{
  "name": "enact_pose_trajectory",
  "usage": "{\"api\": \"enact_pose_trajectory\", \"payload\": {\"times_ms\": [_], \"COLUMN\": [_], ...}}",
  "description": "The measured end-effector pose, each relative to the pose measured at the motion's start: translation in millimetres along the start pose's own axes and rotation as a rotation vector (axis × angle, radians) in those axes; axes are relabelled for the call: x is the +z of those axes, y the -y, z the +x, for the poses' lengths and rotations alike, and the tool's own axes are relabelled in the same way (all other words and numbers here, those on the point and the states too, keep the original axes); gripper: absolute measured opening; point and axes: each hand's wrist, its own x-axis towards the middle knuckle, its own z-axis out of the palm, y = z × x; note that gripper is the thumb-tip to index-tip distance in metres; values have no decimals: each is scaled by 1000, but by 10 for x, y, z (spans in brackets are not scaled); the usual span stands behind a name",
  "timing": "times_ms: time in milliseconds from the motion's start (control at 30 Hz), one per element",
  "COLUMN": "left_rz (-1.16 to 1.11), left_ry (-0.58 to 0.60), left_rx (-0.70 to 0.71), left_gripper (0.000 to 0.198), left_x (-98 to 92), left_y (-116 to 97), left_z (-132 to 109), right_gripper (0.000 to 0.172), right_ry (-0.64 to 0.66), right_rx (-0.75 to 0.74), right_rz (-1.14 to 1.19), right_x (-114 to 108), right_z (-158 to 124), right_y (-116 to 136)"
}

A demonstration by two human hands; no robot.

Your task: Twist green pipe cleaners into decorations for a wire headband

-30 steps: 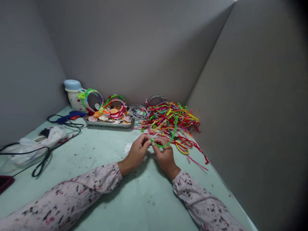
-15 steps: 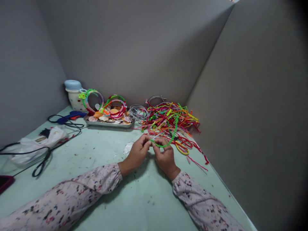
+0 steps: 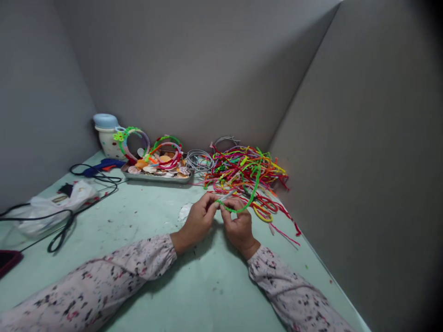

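Walls (image 3: 214, 69) of plain grey board close in the back and both sides, and between them runs a pale green table (image 3: 145, 221), speckled with small scraps.

At the far side of the table lies a heap of cords (image 3: 247, 173) in red, yellow, orange, pink and green, spreading toward the right wall. Just left of it sits a coil of white wire (image 3: 199, 160), and left of that a metal tray (image 3: 155, 177) carrying shell-like pieces and wrapped hoops (image 3: 166, 147) (one hoop stands upright with a green flower on it). A cream jar (image 3: 107, 136) with a blue lid stands in the left corner behind the tray. In front of it lies a blue tool (image 3: 100, 166) with a black cable (image 3: 58, 230) that trails across a clear plastic bag (image 3: 51, 207) toward the near left edge.

Both sleeves are pale with a dark floral print. The left hand (image 3: 197, 221) and right hand (image 3: 238, 223) meet in the middle of the table, just in front of the heap, fingertips nearly touching. Each hand is pinched narrow on the same green cord (image 3: 247, 200), which curves up from the right hand's fingers toward the heap. A thin pale strip (image 3: 226, 196) shows between the two hands; which hand grips it I cannot tell.
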Motion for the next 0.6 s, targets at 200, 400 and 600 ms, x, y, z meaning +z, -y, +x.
{"api": "enact_pose_trajectory", "payload": {"times_ms": [200,400,600], "left_rz": [29,69,83], "left_ry": [-4,2,0], "left_rx": [11,15,24], "left_gripper": [10,10,10], "left_x": [-2,-13,-19], "left_y": [20,22,10], "left_z": [7,6,10], "right_gripper": [6,5,5], "right_ry": [-6,2,26], "right_rx": [-26,-32,-23], "right_rz": [-27,-30,-23], "right_x": [1,-22,-17], "right_z": [4,9,9], "right_y": [4,16,36]}}
